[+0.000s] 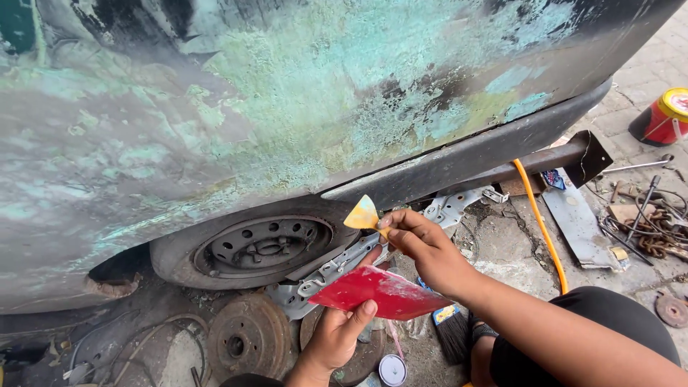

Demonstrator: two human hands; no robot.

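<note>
Left hand [335, 342] grips a flat red plastic board [383, 294] by its near edge.
Right hand [423, 247] pinches a small yellow spreader [362, 214] beside the sanded, patchy green car panel [287, 93].

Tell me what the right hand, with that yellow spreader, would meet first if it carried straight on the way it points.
Probably the car body panel. The right hand aims the yellow spreader up toward its lower edge, above the wheel. Depth is unclear.
</note>
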